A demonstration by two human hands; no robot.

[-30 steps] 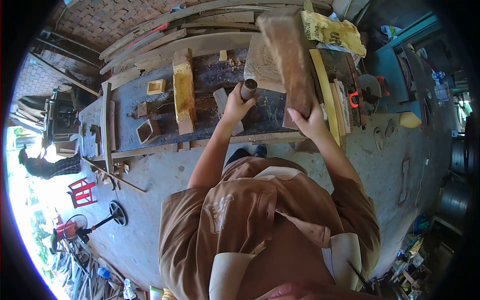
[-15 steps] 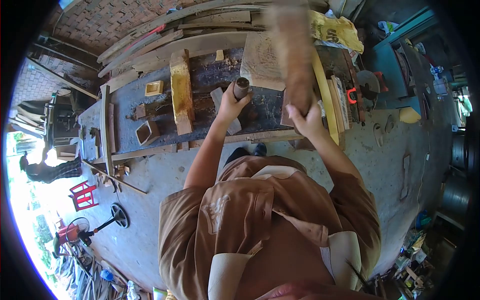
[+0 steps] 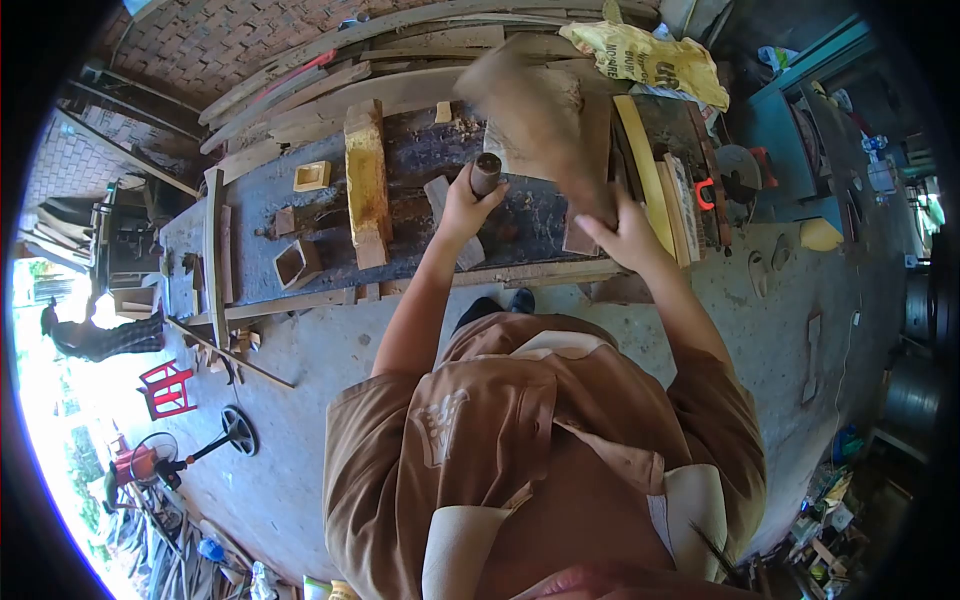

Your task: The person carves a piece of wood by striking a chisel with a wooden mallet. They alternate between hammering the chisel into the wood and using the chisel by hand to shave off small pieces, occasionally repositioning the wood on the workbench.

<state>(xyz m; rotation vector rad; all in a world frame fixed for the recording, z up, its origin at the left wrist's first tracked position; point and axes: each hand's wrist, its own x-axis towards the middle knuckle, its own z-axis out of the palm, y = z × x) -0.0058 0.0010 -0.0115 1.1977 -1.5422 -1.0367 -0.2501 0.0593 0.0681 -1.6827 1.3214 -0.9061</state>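
My left hand (image 3: pixel 466 210) is closed around the upright, thick round handle of a chisel (image 3: pixel 486 172); its lower end is hidden below my fist. Beneath that fist a greyish piece of wood (image 3: pixel 466 250) lies on the dark workbench (image 3: pixel 330 215). My right hand (image 3: pixel 628 236) grips the narrow end of a wooden mallet (image 3: pixel 535 120), blurred by motion. The mallet's thick end tilts up and left, above and beyond the chisel and in front of a pale wooden board (image 3: pixel 505 150). A brown block (image 3: pixel 580 236) lies just left of my right hand.
Left on the bench are a long yellowish wooden block (image 3: pixel 366 185), a hollow wooden box (image 3: pixel 297 264) and a small yellow box (image 3: pixel 312 176). Planks (image 3: pixel 400 60) line the back. A yellow sack (image 3: pixel 650 55) is at back right. Another person (image 3: pixel 105 335) is far left.
The mallet has swung left, from pointing nearly straight away from me to leaning toward the chisel. My left hand keeps its hold in nearly the same place.
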